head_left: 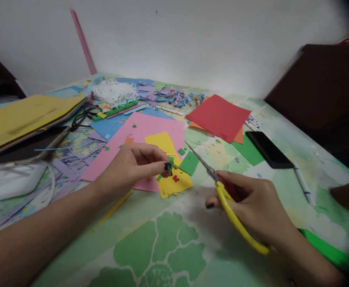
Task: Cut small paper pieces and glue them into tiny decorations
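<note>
Between the fingertips of my left hand (141, 161) is a small piece of green paper (171, 161), pinched above a yellow sheet (182, 186). My right hand (249, 199) grips yellow-handled scissors (231, 211), their blades pointing up and to the left, apart from the green piece. On the yellow sheet lie tiny red cut shapes (176, 178) and green scraps. A larger green paper piece (189, 162) rests at its right edge. Underneath the yellow sheet spreads a pink sheet (162, 123) dotted with small scraps.
Red paper (219, 117) lies on orange sheets, with a phone (268, 149) and a marker (304, 183) to the right. At the back sit tangled white string (114, 91) and purple paper scraps (147, 91). A yellow paper stack (28, 115) and a white device (13, 181) occupy the left.
</note>
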Tool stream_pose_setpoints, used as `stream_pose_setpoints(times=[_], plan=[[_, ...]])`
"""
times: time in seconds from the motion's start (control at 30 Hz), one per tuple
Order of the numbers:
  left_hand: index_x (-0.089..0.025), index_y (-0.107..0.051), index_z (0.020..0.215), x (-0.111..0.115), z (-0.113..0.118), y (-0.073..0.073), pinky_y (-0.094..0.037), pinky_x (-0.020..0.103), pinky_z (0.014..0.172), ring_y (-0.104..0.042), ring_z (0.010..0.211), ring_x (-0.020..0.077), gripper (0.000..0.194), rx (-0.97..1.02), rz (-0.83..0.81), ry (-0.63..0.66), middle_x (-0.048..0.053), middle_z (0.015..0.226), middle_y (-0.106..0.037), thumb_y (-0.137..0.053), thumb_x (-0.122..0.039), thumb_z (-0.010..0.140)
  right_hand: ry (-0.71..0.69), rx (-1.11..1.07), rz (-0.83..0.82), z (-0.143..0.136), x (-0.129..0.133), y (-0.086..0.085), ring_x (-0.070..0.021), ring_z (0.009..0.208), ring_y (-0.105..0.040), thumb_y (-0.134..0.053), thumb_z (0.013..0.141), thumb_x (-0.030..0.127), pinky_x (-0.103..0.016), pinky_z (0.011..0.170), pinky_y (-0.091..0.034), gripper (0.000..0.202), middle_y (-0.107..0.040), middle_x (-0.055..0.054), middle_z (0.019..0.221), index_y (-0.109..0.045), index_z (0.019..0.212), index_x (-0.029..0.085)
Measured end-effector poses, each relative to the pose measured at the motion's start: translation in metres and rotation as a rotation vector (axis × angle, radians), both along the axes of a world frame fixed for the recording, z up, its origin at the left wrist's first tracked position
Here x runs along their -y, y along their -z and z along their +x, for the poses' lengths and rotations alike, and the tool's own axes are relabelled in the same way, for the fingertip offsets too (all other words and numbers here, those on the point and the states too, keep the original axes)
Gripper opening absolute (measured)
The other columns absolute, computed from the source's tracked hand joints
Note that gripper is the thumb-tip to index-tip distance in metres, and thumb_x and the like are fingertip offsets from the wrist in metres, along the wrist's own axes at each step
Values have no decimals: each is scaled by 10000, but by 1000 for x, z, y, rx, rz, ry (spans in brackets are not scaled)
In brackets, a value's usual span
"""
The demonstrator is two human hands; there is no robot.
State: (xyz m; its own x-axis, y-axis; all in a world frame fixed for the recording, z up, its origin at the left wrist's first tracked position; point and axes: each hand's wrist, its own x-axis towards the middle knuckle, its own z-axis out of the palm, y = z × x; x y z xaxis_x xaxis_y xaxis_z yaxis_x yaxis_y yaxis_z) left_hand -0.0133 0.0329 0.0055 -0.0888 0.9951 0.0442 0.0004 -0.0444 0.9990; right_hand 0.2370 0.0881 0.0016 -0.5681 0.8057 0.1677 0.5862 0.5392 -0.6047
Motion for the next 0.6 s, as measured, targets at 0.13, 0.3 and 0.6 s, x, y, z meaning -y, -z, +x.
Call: stream_pose_setpoints(times=[0.13, 0.3, 0.6], plan=[[-159, -721, 693, 1, 2, 1, -509, 125, 575, -658, 597, 76, 106, 14, -12, 10, -12, 631, -714, -669, -78, 739, 221, 269, 115, 2, -16, 1, -134, 466, -439, -649, 765, 508, -238, 437, -321, 298, -528, 28, 514, -694, 814, 217], [-163, -708, 717, 3, 5, 0, -510, 113, 575, -659, 607, 65, 98, 9, -20, 12, -29, 646, -705, -668, -85, 760, 311, 330, 145, 3, -26, 3, -157, 500, -481, -622, 768, 523, -250, 454, -328, 296, -587, 14, 566, -679, 779, 233], [-153, -664, 731, 5, 8, -5, -562, 192, 651, -717, 704, 138, 25, -93, -62, 88, 25, 726, -758, -665, -155, 756, -125, -109, 173, 7, -14, 1, -92, 489, -365, -754, 687, 360, -219, 440, -316, 310, -499, 39, 590, -696, 928, 172]])
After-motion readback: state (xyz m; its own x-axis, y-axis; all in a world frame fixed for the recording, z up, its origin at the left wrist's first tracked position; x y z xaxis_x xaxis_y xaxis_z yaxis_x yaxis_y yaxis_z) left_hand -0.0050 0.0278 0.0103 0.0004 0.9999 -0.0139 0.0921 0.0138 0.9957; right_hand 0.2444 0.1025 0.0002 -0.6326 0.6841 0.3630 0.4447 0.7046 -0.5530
